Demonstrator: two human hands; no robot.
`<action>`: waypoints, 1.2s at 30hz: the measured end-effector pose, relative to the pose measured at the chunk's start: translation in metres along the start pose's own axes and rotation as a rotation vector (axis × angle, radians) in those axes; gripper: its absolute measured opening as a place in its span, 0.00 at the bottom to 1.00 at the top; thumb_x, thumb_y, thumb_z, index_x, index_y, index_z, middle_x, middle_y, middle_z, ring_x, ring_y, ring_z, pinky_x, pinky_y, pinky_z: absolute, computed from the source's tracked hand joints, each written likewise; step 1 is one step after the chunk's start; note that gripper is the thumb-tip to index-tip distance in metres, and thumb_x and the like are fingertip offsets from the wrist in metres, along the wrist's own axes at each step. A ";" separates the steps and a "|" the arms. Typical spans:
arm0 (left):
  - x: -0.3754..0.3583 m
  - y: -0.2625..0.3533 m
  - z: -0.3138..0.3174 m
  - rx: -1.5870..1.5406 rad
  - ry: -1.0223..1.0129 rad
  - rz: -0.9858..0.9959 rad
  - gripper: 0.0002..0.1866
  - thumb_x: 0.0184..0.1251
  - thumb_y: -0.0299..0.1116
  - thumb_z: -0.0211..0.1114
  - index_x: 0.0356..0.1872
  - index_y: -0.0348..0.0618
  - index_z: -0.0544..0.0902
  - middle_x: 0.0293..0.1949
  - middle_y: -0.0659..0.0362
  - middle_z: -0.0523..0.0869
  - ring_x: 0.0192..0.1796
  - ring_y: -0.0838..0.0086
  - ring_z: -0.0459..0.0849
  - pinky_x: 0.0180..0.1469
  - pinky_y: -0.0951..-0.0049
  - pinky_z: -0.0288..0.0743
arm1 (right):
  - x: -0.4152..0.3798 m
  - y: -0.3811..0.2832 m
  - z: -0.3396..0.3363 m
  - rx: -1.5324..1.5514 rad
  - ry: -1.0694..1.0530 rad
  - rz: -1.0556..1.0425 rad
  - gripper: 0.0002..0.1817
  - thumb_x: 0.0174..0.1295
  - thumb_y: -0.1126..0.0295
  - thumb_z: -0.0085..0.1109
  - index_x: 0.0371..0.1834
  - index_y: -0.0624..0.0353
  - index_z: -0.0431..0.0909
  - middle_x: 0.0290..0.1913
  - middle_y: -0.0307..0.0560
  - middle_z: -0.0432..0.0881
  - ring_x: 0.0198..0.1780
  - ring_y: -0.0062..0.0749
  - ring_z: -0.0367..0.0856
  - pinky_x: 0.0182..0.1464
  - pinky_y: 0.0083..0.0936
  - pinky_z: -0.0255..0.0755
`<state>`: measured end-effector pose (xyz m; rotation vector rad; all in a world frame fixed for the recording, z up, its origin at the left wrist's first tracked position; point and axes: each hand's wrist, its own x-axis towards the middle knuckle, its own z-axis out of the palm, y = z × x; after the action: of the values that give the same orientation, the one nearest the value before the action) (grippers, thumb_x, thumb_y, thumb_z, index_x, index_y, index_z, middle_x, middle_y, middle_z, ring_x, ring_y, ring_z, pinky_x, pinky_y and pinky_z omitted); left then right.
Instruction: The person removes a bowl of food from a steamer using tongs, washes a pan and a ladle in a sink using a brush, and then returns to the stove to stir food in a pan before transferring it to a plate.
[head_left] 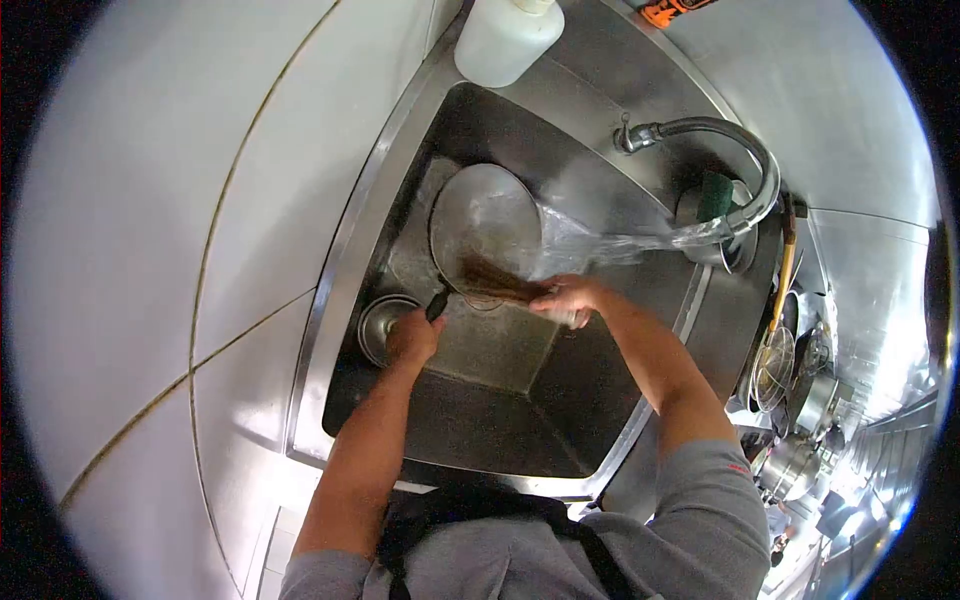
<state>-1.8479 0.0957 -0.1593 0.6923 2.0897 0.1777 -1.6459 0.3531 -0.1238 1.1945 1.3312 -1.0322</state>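
Gripping the dark handle (437, 304) that slants near-left from the round pan (487, 205) in the sink (490, 350), the left hand (410, 338) has its fingers closed, while the right hand (568, 298) wraps a brown brush (492, 280) pointing left over the pan's near side, no writing being readable

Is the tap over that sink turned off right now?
No, water is pouring from the tap toward the round pan in the sink.

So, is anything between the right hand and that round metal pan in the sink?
Only the brown bristled brush in the right hand, its tips over the round metal pan. No solid obstacle shows; clear water streams alongside.
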 end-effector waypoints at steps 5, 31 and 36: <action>0.001 0.006 -0.002 0.062 0.000 0.059 0.23 0.71 0.51 0.61 0.44 0.36 0.84 0.41 0.45 0.87 0.46 0.48 0.86 0.47 0.49 0.78 | 0.047 -0.044 -0.047 -0.652 0.052 -0.013 0.47 0.62 0.27 0.46 0.76 0.47 0.60 0.65 0.56 0.75 0.56 0.45 0.82 0.59 0.41 0.77; -0.011 0.010 0.013 -0.965 -0.782 -0.107 0.07 0.62 0.27 0.61 0.30 0.32 0.77 0.19 0.53 0.78 0.20 0.65 0.80 0.22 0.60 0.73 | -0.107 0.045 0.061 0.383 0.914 -0.594 0.39 0.58 0.49 0.69 0.69 0.59 0.70 0.58 0.56 0.82 0.58 0.35 0.80 0.61 0.31 0.72; -0.076 -0.016 -0.025 -0.041 -0.241 0.187 0.13 0.57 0.27 0.60 0.40 0.27 0.80 0.29 0.41 0.85 0.31 0.51 0.87 0.33 0.58 0.80 | -0.121 0.056 0.144 0.909 1.058 -0.767 0.37 0.64 0.62 0.68 0.72 0.67 0.65 0.62 0.51 0.78 0.61 0.31 0.75 0.63 0.26 0.68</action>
<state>-1.8411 0.0448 -0.0952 0.8419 1.7870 0.2289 -1.5723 0.2059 -0.0168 2.1546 2.3690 -1.7648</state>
